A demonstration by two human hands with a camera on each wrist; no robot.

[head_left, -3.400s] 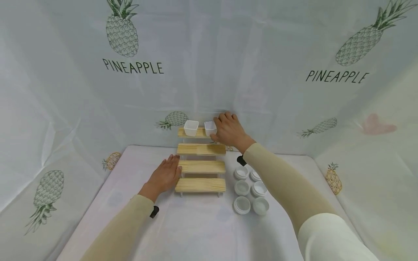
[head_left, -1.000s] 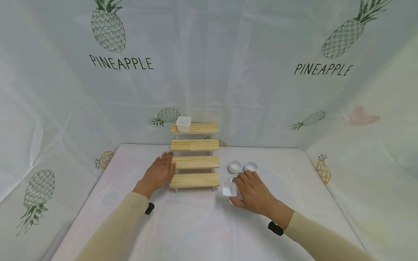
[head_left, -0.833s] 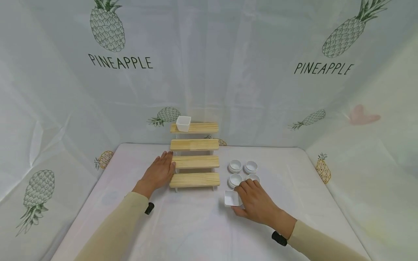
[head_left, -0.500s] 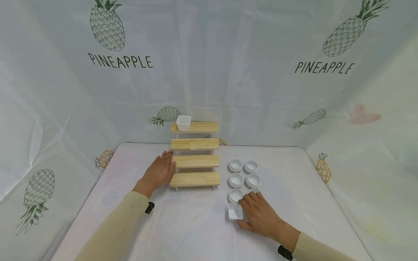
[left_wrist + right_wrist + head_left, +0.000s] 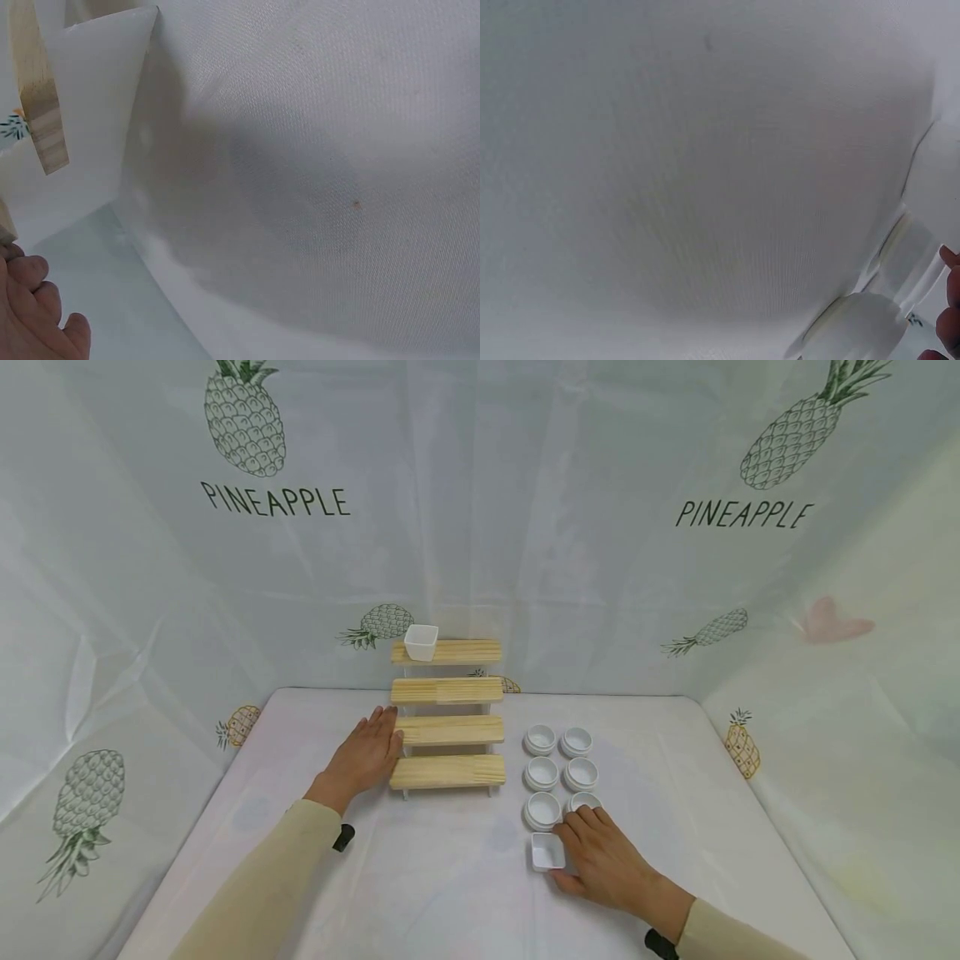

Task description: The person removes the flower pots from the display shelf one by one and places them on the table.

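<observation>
From the head camera, the right hand point(image 5: 600, 860) pinched a square white cup point(image 5: 547, 852) on the tabletop point(image 5: 450, 893) near its front edge, just before six round cups point(image 5: 560, 774). The left hand point(image 5: 365, 760) lay flat and open against the wooden tiered stand point(image 5: 447, 720). The left wrist view showed fingertips point(image 5: 34, 315) beside the stand's side panel. The right wrist view showed mostly cloth. A careless withdrawal might nudge the nearest round cups.

Both arms in tan sleeves reach forward: the left hand point(image 5: 365, 758) lies flat with fingers straight, while the right hand point(image 5: 600, 858), nearer the body, curls its fingers.
</observation>
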